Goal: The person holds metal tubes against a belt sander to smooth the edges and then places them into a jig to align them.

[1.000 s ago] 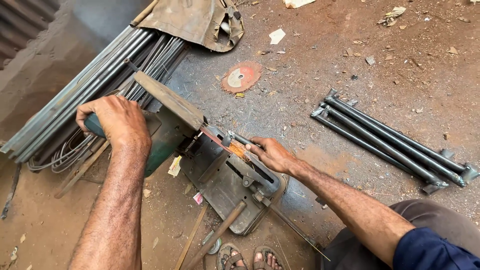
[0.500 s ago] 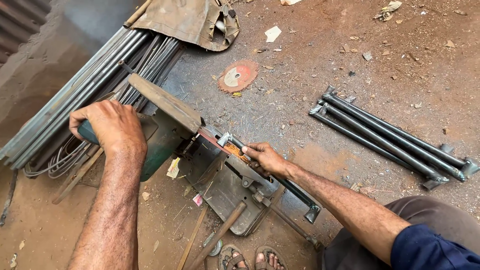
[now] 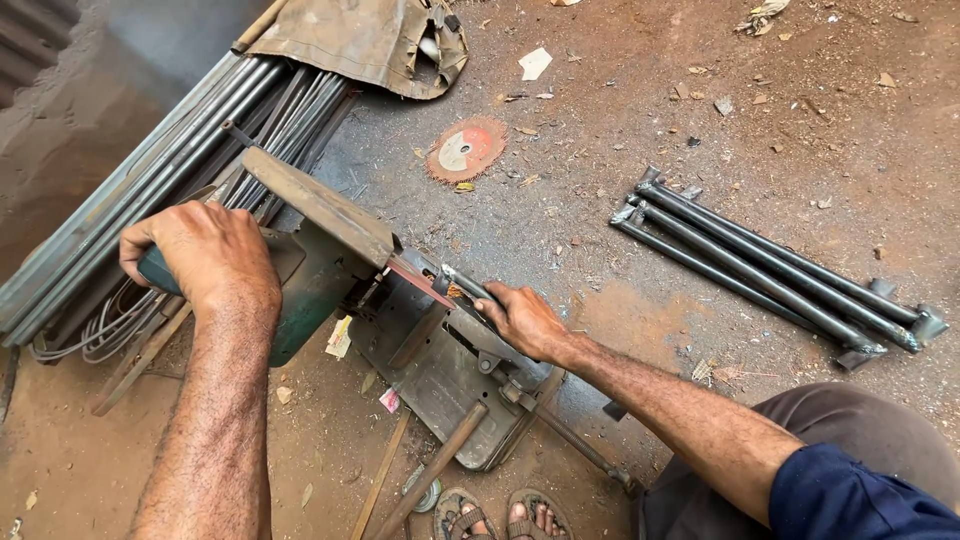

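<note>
While the left hand wraps closed around the green chop saw's handle, the right hand grips a thin metal rod lying in the saw's vise, on the base plate set on the dirt floor. Bundle of dark rods lies well apart to the right; worn cutting disc beyond.
</note>
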